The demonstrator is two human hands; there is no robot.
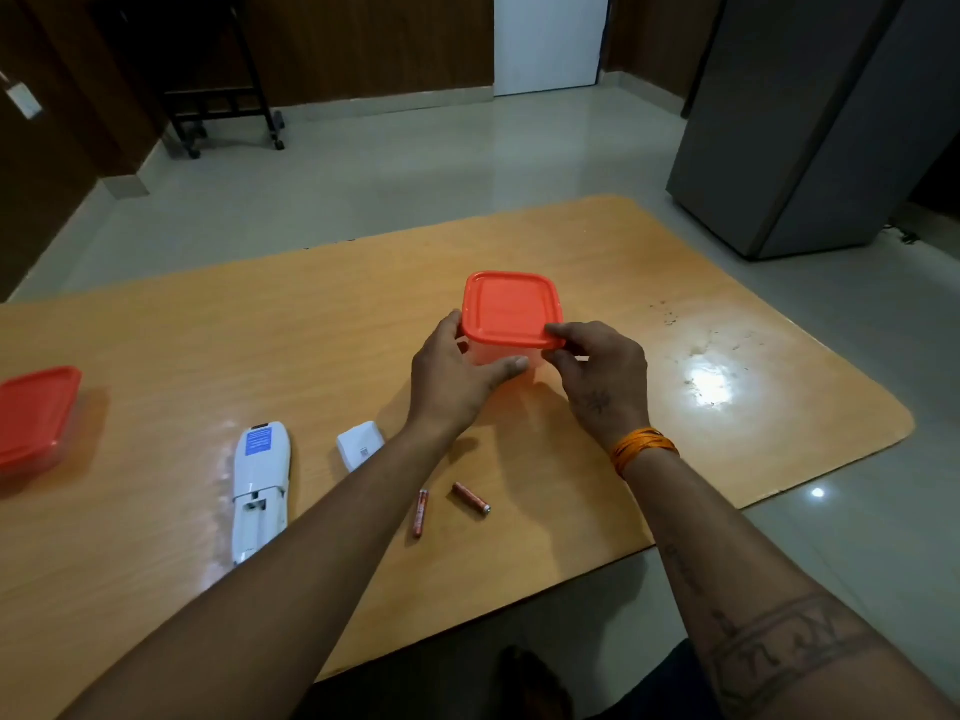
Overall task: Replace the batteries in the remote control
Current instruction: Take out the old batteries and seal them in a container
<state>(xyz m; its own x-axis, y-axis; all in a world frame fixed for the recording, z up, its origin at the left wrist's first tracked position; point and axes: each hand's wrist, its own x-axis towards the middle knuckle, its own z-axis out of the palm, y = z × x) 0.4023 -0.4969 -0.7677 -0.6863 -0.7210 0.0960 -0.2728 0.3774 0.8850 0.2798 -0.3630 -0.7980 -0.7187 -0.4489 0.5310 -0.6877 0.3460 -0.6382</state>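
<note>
Right fingers (pixel 563 332): pinching the near right corner of the lid (pixel 509 309), thumb below the rim. Right hand (pixel 602 379) wears an orange thread at the wrist.
Left fingers (pixel 506 365): wrapped round the near left side of the box (pixel 491 356), thumb across its front wall. Left hand (pixel 452 376) steadies it.
Box: clear plastic, red lid seated, centre of the frame on the tabletop (pixel 208 356). Contents not visible. Judged light and slightly flexible; the lid should peel from a corner while the other hand holds the body.
Batteries (pixel 470 498): two, loose, lower centre, apart from each other. Small, smooth, likely to roll; pinch at mid-length.
Remote (pixel 260 491): white, face down, lower left, battery bay open and apparently empty. Stiff, light; hold by its long sides.
Cover (pixel 360 444): white, just right of the remote.
Second box (pixel 36 418): red-lidded, left edge of the frame.
</note>
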